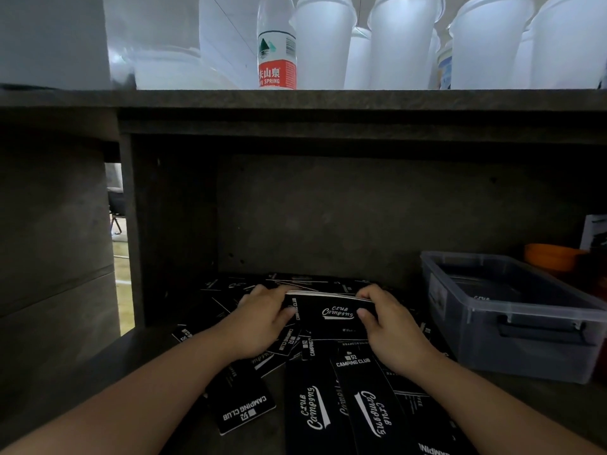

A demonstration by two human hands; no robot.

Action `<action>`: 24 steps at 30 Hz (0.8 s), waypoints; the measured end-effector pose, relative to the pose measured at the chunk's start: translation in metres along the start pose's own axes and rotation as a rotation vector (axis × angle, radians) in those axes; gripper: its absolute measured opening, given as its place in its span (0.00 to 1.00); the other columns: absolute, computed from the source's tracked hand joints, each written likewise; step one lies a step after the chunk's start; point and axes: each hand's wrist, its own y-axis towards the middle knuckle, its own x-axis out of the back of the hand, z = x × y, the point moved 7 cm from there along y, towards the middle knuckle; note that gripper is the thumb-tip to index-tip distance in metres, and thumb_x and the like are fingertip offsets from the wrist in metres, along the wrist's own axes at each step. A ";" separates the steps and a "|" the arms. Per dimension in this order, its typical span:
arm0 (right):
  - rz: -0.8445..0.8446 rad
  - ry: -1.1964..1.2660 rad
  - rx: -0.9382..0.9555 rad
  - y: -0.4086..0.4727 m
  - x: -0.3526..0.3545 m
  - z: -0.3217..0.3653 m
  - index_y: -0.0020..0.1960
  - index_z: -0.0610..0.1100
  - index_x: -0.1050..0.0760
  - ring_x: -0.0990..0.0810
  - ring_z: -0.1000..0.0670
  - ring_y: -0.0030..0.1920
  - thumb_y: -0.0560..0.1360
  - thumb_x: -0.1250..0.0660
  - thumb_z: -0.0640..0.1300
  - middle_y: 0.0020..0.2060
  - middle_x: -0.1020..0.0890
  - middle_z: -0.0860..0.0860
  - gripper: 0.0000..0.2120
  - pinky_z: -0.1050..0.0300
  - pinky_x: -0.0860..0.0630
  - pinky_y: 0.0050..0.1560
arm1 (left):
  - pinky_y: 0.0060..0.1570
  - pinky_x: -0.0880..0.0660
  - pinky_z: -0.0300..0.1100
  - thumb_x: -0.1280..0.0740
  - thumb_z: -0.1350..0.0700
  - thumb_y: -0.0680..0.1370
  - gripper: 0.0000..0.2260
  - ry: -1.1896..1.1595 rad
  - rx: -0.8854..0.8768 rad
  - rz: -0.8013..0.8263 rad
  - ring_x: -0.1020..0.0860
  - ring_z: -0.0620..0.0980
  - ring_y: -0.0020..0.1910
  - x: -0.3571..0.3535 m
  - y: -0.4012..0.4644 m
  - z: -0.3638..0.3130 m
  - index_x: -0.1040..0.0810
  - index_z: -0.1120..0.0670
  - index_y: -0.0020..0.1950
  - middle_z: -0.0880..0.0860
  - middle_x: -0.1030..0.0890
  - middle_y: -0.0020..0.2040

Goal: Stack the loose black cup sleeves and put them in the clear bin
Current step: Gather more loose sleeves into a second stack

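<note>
A stack of black cup sleeves [331, 311] with white "Camping Club" print stands on edge in the middle of the dark shelf. My left hand [262, 323] grips its left end and my right hand [391, 326] grips its right end, thumbs on the near face. Under and around the stack lie several loose black sleeves [364, 408], spread toward the shelf's front and back. The clear bin [525, 343] sits to the right of my right hand, open on top, with some black sleeves lying inside it.
The shelf is a dark cubby with a side wall [170, 224] at left and a board close overhead. On that board stand a water bottle [277, 44] and white cups [404, 44]. An orange object [548, 257] sits behind the bin.
</note>
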 end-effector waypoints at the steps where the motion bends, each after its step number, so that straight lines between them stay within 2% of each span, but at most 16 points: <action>1: 0.014 -0.004 -0.003 0.000 -0.002 -0.001 0.54 0.52 0.31 0.28 0.62 0.50 0.80 0.39 0.41 0.52 0.26 0.55 0.07 0.78 0.36 0.45 | 0.71 0.40 0.45 0.43 0.49 0.83 0.21 -0.006 -0.007 0.026 0.36 0.47 0.66 -0.002 -0.001 -0.002 0.40 0.46 0.77 0.46 0.28 0.60; 3: -0.005 -0.015 -0.003 0.001 -0.002 -0.002 0.55 0.51 0.30 0.28 0.61 0.50 0.79 0.38 0.41 0.52 0.25 0.55 0.07 0.76 0.35 0.45 | 0.71 0.43 0.46 0.44 0.47 0.83 0.24 0.023 0.009 0.044 0.39 0.48 0.70 -0.002 0.000 0.000 0.45 0.47 0.79 0.48 0.31 0.70; 5: -0.093 -0.032 -0.020 0.003 0.007 -0.002 0.53 0.49 0.28 0.25 0.56 0.48 0.78 0.37 0.39 0.49 0.22 0.52 0.06 0.69 0.34 0.43 | 0.72 0.45 0.51 0.47 0.37 0.80 0.31 0.054 0.109 0.028 0.43 0.51 0.74 0.009 0.001 0.012 0.52 0.46 0.80 0.48 0.38 0.77; 6: -0.141 -0.040 -0.042 0.003 0.013 -0.003 0.52 0.48 0.27 0.25 0.54 0.47 0.78 0.37 0.39 0.48 0.22 0.51 0.06 0.65 0.34 0.44 | 0.72 0.45 0.54 0.50 0.29 0.76 0.37 0.066 0.181 0.015 0.45 0.53 0.76 0.018 -0.001 0.022 0.53 0.45 0.80 0.48 0.40 0.78; 8: -0.209 -0.028 -0.097 0.004 0.023 -0.009 0.52 0.47 0.28 0.25 0.52 0.45 0.78 0.37 0.39 0.46 0.21 0.50 0.05 0.61 0.34 0.44 | 0.71 0.44 0.57 0.59 0.16 0.58 0.55 0.111 0.279 -0.014 0.46 0.55 0.76 0.039 -0.009 0.041 0.51 0.44 0.79 0.49 0.43 0.79; 9: -0.212 -0.022 -0.125 0.004 0.024 -0.012 0.52 0.47 0.28 0.25 0.52 0.45 0.78 0.37 0.39 0.46 0.21 0.49 0.05 0.61 0.34 0.43 | 0.70 0.44 0.56 0.60 0.14 0.51 0.61 0.155 0.319 0.020 0.46 0.55 0.76 0.045 -0.014 0.051 0.49 0.44 0.79 0.49 0.44 0.79; 11: -0.161 -0.045 -0.175 0.003 0.019 -0.020 0.53 0.46 0.29 0.24 0.50 0.46 0.78 0.36 0.39 0.47 0.22 0.48 0.06 0.61 0.33 0.45 | 0.71 0.44 0.55 0.56 0.13 0.43 0.67 0.240 0.378 0.185 0.47 0.55 0.76 0.042 -0.025 0.064 0.43 0.43 0.78 0.48 0.44 0.79; 13: -0.096 -0.081 -0.219 0.002 0.011 -0.026 0.55 0.46 0.30 0.23 0.47 0.51 0.76 0.33 0.40 0.50 0.22 0.46 0.10 0.57 0.29 0.51 | 0.72 0.41 0.54 0.46 0.15 0.46 0.63 0.249 0.402 0.312 0.45 0.55 0.76 0.033 -0.029 0.069 0.40 0.44 0.77 0.50 0.41 0.78; 14: -0.083 -0.084 -0.238 0.002 0.009 -0.028 0.56 0.46 0.30 0.23 0.46 0.52 0.75 0.32 0.41 0.51 0.23 0.46 0.11 0.56 0.28 0.54 | 0.71 0.38 0.52 0.40 0.17 0.51 0.57 0.222 0.415 0.303 0.42 0.55 0.75 0.031 -0.027 0.072 0.37 0.45 0.75 0.51 0.37 0.76; 16: -0.090 -0.064 -0.256 0.003 0.010 -0.029 0.57 0.47 0.30 0.24 0.47 0.51 0.75 0.32 0.43 0.51 0.24 0.47 0.13 0.57 0.29 0.52 | 0.64 0.30 0.45 0.31 0.26 0.62 0.40 0.144 0.429 0.159 0.32 0.51 0.67 0.034 -0.018 0.081 0.29 0.47 0.68 0.51 0.27 0.67; 18: -0.106 -0.044 -0.260 0.003 0.012 -0.028 0.57 0.46 0.29 0.24 0.48 0.50 0.75 0.32 0.45 0.50 0.24 0.48 0.13 0.59 0.31 0.50 | 0.55 0.25 0.42 0.29 0.31 0.66 0.28 0.075 0.414 0.027 0.24 0.46 0.56 0.039 -0.011 0.089 0.23 0.47 0.57 0.49 0.21 0.57; 21: -0.120 -0.037 -0.251 0.003 0.013 -0.027 0.56 0.47 0.29 0.23 0.48 0.51 0.75 0.32 0.45 0.50 0.23 0.48 0.11 0.59 0.30 0.51 | 0.52 0.24 0.39 0.29 0.33 0.67 0.20 0.022 0.371 -0.027 0.21 0.42 0.49 0.040 -0.007 0.094 0.21 0.45 0.50 0.45 0.19 0.49; 24: -0.130 -0.033 -0.244 0.003 0.012 -0.027 0.55 0.48 0.29 0.23 0.48 0.53 0.75 0.32 0.45 0.51 0.22 0.48 0.11 0.57 0.28 0.54 | 0.54 0.26 0.36 0.25 0.38 0.68 0.20 -0.006 0.300 0.039 0.21 0.41 0.51 0.034 -0.006 0.087 0.21 0.43 0.55 0.44 0.20 0.52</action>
